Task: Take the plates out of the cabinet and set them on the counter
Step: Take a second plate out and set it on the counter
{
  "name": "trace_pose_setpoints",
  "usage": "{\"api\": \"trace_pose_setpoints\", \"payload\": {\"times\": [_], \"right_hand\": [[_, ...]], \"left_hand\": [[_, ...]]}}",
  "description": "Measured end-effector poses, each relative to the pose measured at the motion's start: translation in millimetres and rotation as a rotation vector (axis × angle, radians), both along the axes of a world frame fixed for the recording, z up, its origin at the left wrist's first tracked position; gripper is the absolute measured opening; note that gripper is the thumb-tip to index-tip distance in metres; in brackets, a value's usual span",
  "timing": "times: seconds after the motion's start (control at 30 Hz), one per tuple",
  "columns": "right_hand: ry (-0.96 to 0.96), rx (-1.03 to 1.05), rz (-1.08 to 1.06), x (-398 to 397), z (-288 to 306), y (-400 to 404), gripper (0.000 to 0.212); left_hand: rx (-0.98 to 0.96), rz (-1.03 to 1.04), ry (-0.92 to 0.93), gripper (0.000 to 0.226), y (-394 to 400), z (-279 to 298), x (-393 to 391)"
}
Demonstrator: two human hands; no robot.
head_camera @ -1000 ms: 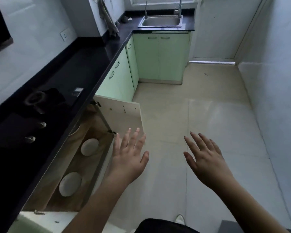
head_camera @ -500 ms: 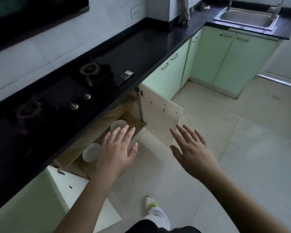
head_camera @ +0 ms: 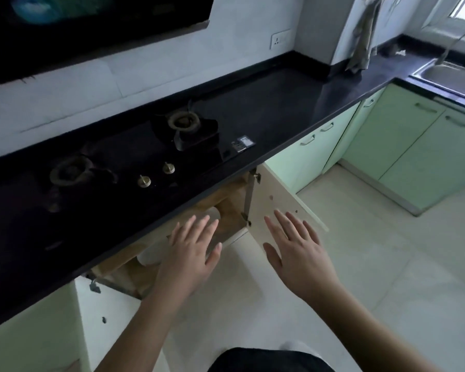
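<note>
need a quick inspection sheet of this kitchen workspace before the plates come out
surface: black counter, dark and glossy, with a built-in gas hob; no plates on it.
job's things: cabinet under the hob stands open, both doors swung out; two white plates inside, partly hidden by the left hand.
clutter: a small pale scrap on the counter near the sink; too small to tell what it is.
grippers: left hand open, fingers spread, in front of the cabinet opening; right hand open, over the right door; neither holds anything.
cables: a thin cord hangs by the window.
surroundings: green cabinets, hanging cloth, wall socket, tiled floor.
</note>
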State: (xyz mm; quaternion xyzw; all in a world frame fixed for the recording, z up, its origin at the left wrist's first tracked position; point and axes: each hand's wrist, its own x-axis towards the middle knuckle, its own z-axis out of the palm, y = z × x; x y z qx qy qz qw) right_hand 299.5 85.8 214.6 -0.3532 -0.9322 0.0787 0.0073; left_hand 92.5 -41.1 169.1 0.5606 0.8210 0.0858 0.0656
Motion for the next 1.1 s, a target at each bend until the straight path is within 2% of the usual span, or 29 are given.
{"api": "trace_pose_setpoints", "payload": {"times": [0.13,0.37,0.5,0.6,0.8,0.93,1.1], "right_hand": [[0.000,0.013,0.092,-26,-13,25,0.058],[-0.016,-0.096,0.314,-70,-53,88,0.056],[0.028,-0.126,0.474,-99,-56,140,0.056],[0.059,-0.148,0.527,-116,-62,161,0.054],[0.030,-0.208,0.600,-133,-99,163,0.053],[-0.080,-0.247,0.640,-142,-147,146,0.061],[-0.054,-0.237,0.601,-167,-205,127,0.058]], "left_hand": [[-0.057,0.044,0.004,0.066,14,-7,-3],[-0.136,0.159,-0.042,0.069,47,-27,-16],[-0.162,0.268,-0.048,0.069,66,-31,-34],[-0.200,0.276,-0.053,0.065,85,-31,-31],[-0.203,0.397,-0.071,0.061,94,-64,-20],[-0.236,0.471,-0.060,0.064,90,-108,-28],[-0.176,0.522,-0.035,0.059,80,-164,-49]]}}
